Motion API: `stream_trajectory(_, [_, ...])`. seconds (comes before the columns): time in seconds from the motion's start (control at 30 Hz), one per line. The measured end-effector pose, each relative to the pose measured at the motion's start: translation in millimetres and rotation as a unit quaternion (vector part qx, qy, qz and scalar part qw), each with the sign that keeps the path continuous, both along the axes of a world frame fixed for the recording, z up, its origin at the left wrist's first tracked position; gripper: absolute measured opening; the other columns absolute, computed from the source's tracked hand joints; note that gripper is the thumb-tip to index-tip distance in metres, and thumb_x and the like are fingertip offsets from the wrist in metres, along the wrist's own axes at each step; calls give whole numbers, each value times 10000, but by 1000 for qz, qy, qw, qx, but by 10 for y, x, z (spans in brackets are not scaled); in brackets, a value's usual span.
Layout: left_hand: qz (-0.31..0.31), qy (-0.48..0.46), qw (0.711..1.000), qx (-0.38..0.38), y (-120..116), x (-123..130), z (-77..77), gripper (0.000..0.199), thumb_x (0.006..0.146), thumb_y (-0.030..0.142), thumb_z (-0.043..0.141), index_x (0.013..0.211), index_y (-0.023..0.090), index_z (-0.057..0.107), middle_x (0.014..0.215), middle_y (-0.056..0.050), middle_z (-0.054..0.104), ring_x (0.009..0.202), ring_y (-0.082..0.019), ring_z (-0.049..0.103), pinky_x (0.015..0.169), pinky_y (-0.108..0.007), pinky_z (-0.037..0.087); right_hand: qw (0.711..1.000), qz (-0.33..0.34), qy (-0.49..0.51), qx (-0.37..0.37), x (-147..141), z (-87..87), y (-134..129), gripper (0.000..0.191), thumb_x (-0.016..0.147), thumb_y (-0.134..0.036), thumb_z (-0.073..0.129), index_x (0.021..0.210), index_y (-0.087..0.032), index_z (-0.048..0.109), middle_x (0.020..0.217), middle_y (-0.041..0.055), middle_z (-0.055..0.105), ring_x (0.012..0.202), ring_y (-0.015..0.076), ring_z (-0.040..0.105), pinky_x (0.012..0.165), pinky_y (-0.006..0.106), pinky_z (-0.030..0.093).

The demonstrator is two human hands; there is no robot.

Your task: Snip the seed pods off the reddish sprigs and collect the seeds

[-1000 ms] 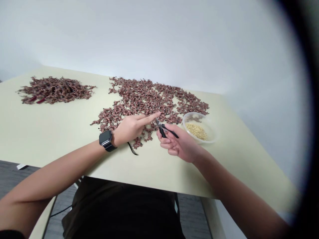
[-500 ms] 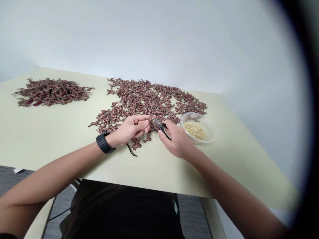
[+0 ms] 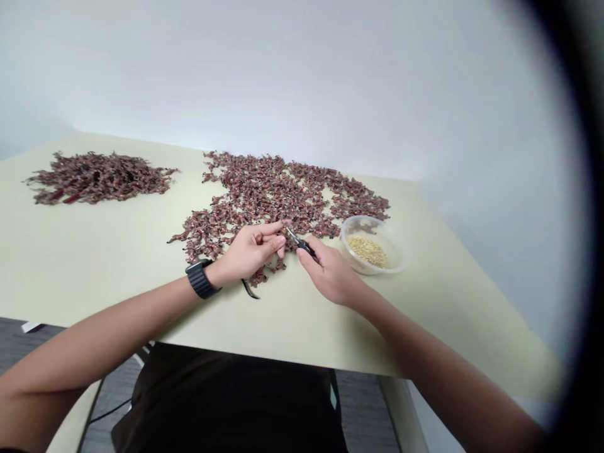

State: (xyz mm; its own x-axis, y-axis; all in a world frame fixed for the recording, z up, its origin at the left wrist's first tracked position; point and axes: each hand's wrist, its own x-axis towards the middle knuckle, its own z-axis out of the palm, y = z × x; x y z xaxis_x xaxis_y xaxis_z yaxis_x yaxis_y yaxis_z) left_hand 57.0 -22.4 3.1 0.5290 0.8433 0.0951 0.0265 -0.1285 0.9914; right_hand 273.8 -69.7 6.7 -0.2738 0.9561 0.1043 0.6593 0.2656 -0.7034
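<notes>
My left hand (image 3: pixel 252 251), with a dark watch on its wrist, is closed in a pinch over the near edge of a spread of small reddish-brown pieces (image 3: pixel 264 192). What its fingertips hold is too small to make out. Wrapped round dark-handled pliers (image 3: pixel 304 245) is my right hand (image 3: pixel 333 270); the metal tips point up-left and meet the left fingertips. To the right stands a clear round bowl (image 3: pixel 399 267) with small gold-coloured bits (image 3: pixel 369 251) in it. A dark curved tool (image 3: pixel 250 289) lies partly hidden below my left hand.
A denser heap of similar brown pieces (image 3: pixel 101 176), with two dark red items at its front, lies at the far left of the pale table (image 3: pixel 302 333). A wall rises behind the table's back edge.
The handles of the pliers have come together in my right hand. My left hand's fingers have shifted slightly at the plier tips.
</notes>
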Motion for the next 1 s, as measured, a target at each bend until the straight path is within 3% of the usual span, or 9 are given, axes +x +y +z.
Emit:
stream_trajectory(0.17, [52,91,978,178,42,-32,-95,521,970,271,558,1480,168,546,758,-8,668,583,-91,525,600,-192,449,969,10,170,-179,-40,36,-14,349,1009,-540,395,902,-224,499,735,-24,406,610,128,357,506,244,280])
stream_trajectory(0.33, [29,161,923,347,207,-179,-162,625,864,56,494,1454,244,581,907,-28,747,797,-139,677,789,-238,514,816,64,351,-455,35,192,30,409,947,-623,406,906,-222,475,722,-54,238,576,119,77,432,219,56])
stream_trajectory(0.4, [15,158,921,356,236,-207,-151,630,839,43,498,1416,263,621,934,-36,751,836,-146,684,804,-241,521,789,94,356,-492,77,227,57,432,932,-639,389,902,-219,480,718,-52,231,579,123,67,422,225,41])
stream_trajectory(0.43, [16,151,925,347,235,-206,-136,602,842,56,515,1392,265,645,929,-38,751,829,-144,680,795,-237,522,796,101,345,-488,89,227,66,446,932,-647,369,902,-218,485,714,-49,236,575,124,76,417,228,50])
stream_trajectory(0.5, [32,127,947,292,210,-179,-98,525,877,119,559,1377,246,658,882,-38,747,735,-125,651,716,-216,513,858,84,292,-415,88,191,70,471,946,-652,319,900,-218,495,702,-43,267,557,124,120,414,236,105])
stream_trajectory(0.57, [43,83,979,183,171,-134,-60,498,930,232,588,1427,206,608,820,-36,729,561,-89,552,565,-195,456,937,26,219,-272,60,120,55,453,964,-634,329,911,-221,507,699,-30,346,546,127,207,442,252,197])
stream_trajectory(0.67, [3,-8,1000,-1,135,-82,-32,547,939,393,636,1427,152,583,779,-31,691,424,-49,389,417,-192,312,992,-35,103,-60,20,5,28,314,957,-536,482,939,-224,513,733,-10,475,607,146,381,554,284,291])
stream_trajectory(0.77, [-41,-74,992,-96,137,-73,-44,475,901,417,699,1275,125,666,771,-31,669,401,-28,362,390,-194,237,996,-32,-21,85,25,-72,27,240,963,-452,511,976,-213,522,745,3,536,653,168,470,624,309,323])
stream_trajectory(1.0, [-63,-109,981,-146,161,-91,-43,458,921,361,687,1307,117,659,765,-27,647,391,-7,331,405,-200,192,988,-6,-97,124,96,-101,66,236,983,-418,483,1059,-202,542,846,47,595,725,197,535,661,315,371])
